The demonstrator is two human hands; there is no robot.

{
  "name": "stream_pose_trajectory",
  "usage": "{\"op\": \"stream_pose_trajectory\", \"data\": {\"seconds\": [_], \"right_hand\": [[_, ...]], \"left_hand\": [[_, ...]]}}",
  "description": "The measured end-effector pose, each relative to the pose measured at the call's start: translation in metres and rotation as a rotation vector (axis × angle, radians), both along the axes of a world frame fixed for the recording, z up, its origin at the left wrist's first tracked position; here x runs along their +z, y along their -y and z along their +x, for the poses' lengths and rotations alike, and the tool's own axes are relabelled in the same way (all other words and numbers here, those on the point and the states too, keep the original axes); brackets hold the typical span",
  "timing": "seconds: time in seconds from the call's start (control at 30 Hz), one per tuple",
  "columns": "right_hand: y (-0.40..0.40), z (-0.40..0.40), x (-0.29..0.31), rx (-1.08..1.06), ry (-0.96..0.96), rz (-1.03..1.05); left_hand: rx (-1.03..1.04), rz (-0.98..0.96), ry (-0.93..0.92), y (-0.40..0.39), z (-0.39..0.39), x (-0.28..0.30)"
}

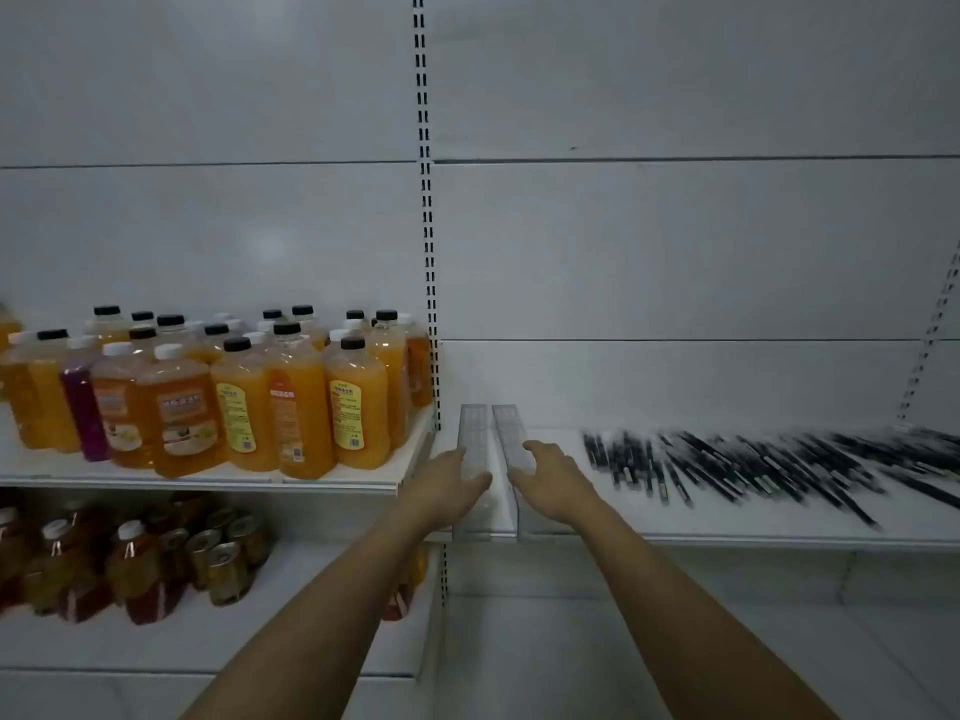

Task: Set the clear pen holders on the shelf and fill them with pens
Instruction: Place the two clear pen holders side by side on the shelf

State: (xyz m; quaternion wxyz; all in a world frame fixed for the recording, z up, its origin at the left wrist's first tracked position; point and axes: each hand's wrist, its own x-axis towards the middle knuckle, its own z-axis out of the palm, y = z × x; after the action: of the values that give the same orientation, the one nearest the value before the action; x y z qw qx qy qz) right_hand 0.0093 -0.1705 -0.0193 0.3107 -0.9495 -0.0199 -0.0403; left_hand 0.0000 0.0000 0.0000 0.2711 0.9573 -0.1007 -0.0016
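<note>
Two long clear pen holders stand side by side on the white shelf (727,522), running from its front edge toward the back wall. My left hand (445,488) grips the left holder (474,431), with the thumb lying across its top and the fingers along its left side. My right hand (551,480) grips the right holder (506,431) from the right side. Several dark pens (769,467) lie loose in a row on the same shelf, to the right of my right hand.
On the neighbouring shelf to the left stand several orange juice bottles (244,397) with black and white caps. Below them are darker bottles and cans (130,558). A slotted upright (428,252) divides the two shelf bays. The wall panels above are bare.
</note>
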Motion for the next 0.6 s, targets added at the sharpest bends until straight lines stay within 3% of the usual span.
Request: {"op": "stream_pose_trajectory", "data": {"seconds": [0.2,0.37,0.6], "right_hand": [[-0.011,0.011,-0.016,-0.073,-0.065,0.352],[-0.011,0.016,-0.030,-0.114,-0.055,0.567],[-0.007,0.022,-0.037,-0.163,-0.103,0.634]], "left_hand": [[0.038,-0.176,-0.084,0.010,0.020,-0.019],[0.056,-0.522,-0.090,0.013,0.049,-0.055],[0.029,-0.671,-0.070,0.014,0.066,-0.079]]}}
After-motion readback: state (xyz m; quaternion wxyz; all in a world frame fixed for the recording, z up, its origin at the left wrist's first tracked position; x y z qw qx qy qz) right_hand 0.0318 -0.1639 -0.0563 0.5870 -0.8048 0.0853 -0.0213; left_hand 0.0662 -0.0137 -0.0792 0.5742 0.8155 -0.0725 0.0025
